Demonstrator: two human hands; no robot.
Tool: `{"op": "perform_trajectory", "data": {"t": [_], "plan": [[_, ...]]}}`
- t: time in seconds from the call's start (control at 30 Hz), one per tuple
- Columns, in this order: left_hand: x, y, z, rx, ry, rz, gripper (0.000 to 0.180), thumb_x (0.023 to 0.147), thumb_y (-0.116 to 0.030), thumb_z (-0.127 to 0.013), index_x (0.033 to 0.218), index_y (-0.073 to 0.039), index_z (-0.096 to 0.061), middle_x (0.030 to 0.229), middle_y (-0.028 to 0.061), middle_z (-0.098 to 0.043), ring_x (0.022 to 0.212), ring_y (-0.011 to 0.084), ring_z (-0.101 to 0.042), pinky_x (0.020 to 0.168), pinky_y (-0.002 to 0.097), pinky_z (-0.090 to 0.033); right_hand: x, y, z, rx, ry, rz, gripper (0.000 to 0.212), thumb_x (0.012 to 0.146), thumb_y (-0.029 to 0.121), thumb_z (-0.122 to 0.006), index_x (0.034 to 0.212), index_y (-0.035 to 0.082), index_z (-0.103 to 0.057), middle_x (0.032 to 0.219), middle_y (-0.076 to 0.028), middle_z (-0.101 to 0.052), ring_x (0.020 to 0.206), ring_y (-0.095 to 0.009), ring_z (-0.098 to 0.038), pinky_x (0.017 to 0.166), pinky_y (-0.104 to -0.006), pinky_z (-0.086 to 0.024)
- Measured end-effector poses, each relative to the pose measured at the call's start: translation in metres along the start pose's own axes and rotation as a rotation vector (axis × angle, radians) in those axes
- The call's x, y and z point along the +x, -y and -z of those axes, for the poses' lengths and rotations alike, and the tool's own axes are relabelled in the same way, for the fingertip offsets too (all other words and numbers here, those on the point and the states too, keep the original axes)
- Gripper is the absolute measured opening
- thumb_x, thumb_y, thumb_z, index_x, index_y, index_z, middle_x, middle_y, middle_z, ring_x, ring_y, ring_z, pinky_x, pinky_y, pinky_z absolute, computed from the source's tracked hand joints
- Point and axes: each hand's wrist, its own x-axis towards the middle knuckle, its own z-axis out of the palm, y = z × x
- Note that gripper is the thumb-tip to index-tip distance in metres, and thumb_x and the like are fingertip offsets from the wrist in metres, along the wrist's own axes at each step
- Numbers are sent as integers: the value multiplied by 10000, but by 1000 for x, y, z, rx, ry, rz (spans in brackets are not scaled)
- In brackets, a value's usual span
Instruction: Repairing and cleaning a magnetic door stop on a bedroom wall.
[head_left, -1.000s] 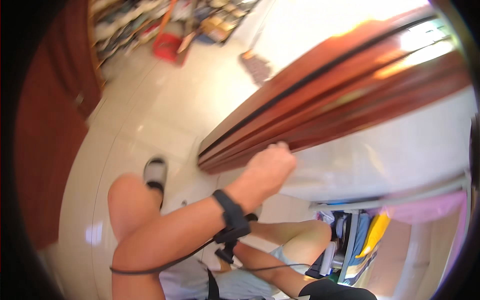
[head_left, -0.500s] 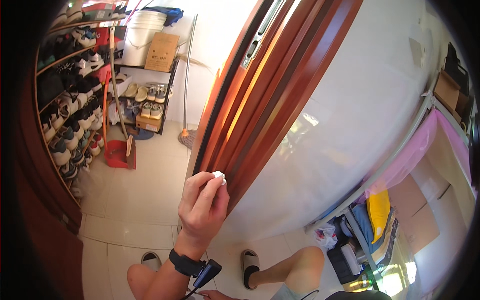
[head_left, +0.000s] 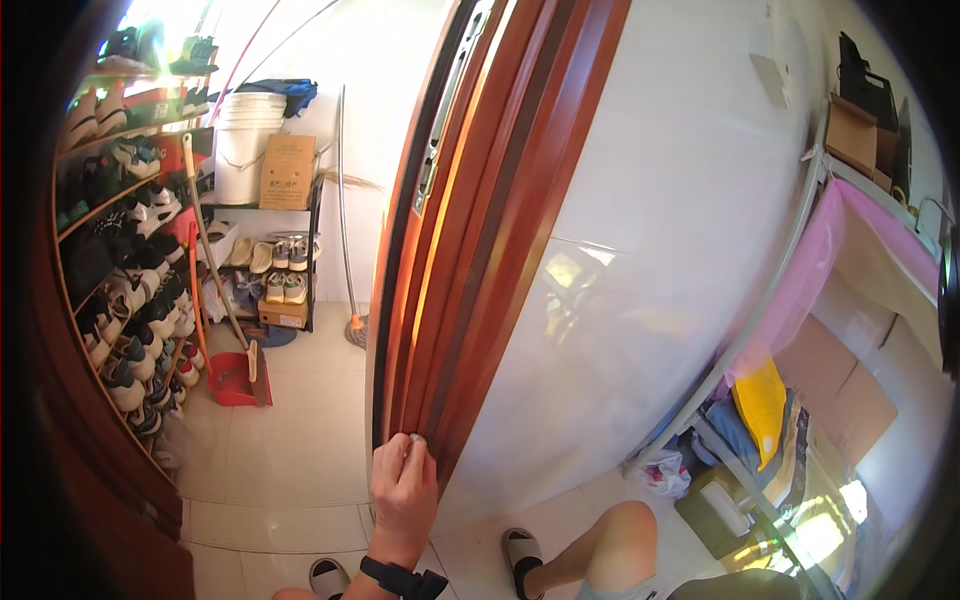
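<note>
My left hand (head_left: 404,487) is closed in a pinch, its back toward me, low on the reddish-brown door frame (head_left: 500,220). Between its thumb and fingers a small whitish wad (head_left: 417,441) peeps out; it may be tissue or cloth, but most of it is hidden. The fingertips lie against the grooved edge of the frame, or very close to it. A black band (head_left: 392,577) circles that wrist. Higher up, a metal strike plate (head_left: 432,165) is set into the frame. My right hand does not show.
At left stands a rack crowded with shoes (head_left: 130,290), with a red dustpan (head_left: 230,380) beside it. A mop (head_left: 347,220) leans at the back wall. White buckets (head_left: 243,150) sit on a small shelf. To the right are a pink cloth (head_left: 800,270) and a yellow bag (head_left: 762,410).
The view has shifted, so the frame and my left hand appear lower and farther left. The white wad shows less between the fingers. A hand at the bottom edge has gone out of view.
</note>
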Motion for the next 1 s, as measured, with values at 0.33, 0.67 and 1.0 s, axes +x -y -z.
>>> {"op": "perform_trajectory", "data": {"t": [0.33, 0.67, 1.0], "plan": [[16, -10, 10, -133, -51, 65, 202, 751, 113, -693, 942, 53, -666, 929, 140, -615, 828, 297, -627, 708, 360, -538, -4, 13, 3, 24, 44, -14, 278, 893, 158, -571, 1090, -11, -673, 1024, -237, -690, 936, -354, -664, 840, -439, -523], [38, -4, 7, -122, -164, -29, 230, 753, 133, -698, 961, 38, -670, 922, 128, -631, 814, 274, -637, 692, 339, -540, -15, -52, -16, 11, 133, -135, 281, 894, 159, -552, 1069, -13, -688, 989, -218, -706, 889, -351, -671, 812, -439, -524], [40, 1, 1, -47, -167, -87, 209, 717, 143, -709, 902, 53, -676, 918, 118, -622, 809, 266, -628, 683, 343, -525, -22, -51, -20, -39, 90, -189, 292, 894, 166, -548, 1085, -9, -683, 944, -210, -710, 782, -318, -668, 751, -425, -533]]}}
